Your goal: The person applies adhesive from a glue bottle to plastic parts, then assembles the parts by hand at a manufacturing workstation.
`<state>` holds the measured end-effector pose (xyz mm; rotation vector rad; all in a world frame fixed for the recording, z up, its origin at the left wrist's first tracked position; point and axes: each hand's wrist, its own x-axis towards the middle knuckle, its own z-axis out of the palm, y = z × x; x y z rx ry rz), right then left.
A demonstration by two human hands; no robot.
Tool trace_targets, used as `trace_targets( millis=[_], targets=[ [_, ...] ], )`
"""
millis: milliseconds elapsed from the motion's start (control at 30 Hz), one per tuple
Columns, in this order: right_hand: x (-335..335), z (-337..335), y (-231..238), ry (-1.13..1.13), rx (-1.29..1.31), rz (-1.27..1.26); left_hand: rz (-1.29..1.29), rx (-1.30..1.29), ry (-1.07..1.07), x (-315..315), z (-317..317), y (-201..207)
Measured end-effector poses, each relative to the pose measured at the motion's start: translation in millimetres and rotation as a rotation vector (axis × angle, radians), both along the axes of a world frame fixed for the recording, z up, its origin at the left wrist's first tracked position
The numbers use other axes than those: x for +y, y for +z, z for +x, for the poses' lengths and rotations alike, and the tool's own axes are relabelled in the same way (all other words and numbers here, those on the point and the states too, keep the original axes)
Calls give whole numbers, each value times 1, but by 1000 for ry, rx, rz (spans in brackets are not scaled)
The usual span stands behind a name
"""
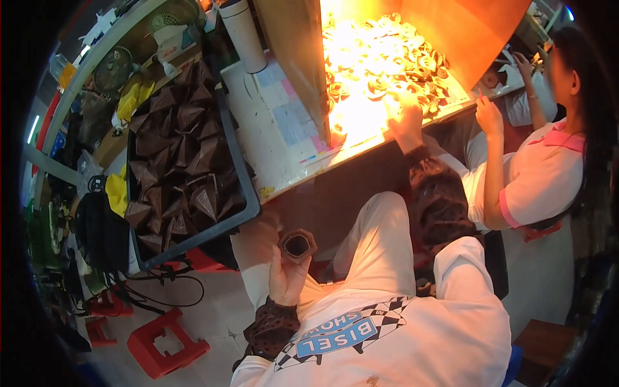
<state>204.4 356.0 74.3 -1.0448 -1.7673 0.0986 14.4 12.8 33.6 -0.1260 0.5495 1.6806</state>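
Nearest, the left hand [285, 276] is closed around 1 small brown hexagonal paper cup [297, 245], open mouth up, held over the lap in pale trousers. Just left and beyond stands a black rectangular tray [248, 187] packed with dark brown folded paper cones [180, 155]. Farther off, the right hand [405, 118] reaches onto the white worktable [271, 122], fingers spread on a brightly lit heap of small golden paper rings [380, 61]; its grip cannot be told. A co-worker in a white-and-pink shirt [548, 174] sits at right.

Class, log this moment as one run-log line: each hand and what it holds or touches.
left hand: holds dark hexagonal tube | right hand: reaching into lit pile of small rings | bin of dark cones at left
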Motion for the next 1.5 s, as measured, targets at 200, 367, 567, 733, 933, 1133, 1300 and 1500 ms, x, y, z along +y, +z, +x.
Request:
trace_targets(
  millis=[200,367,567,733,933,1133,1300,1500],
  targets=[
    [95,18,16,19,-805,553,10,-112,-23,0,3,-13],
    [131,7,10,26,-507,263,-15,-129,-24,3,7,-9],
    [146,3,-9,24,-178,-129,13,-150,-33,8,4,-10],
    [25,-1,3,36,-116,-169,37,-181,-43,9,6,-8],
    [-23,7,10,260,-287,-233,28,-177,-63,4,4,-8],
    [-4,19,-1,217,-492,137,-6,-185,-73,-3,7,-8],
    [8,20,2,261,-558,171,-12,-204,-147,-7,6,-12],
    [19,14,-9,91,-680,-49,-28,-222,-248,-7,5,-10]
  ],
)
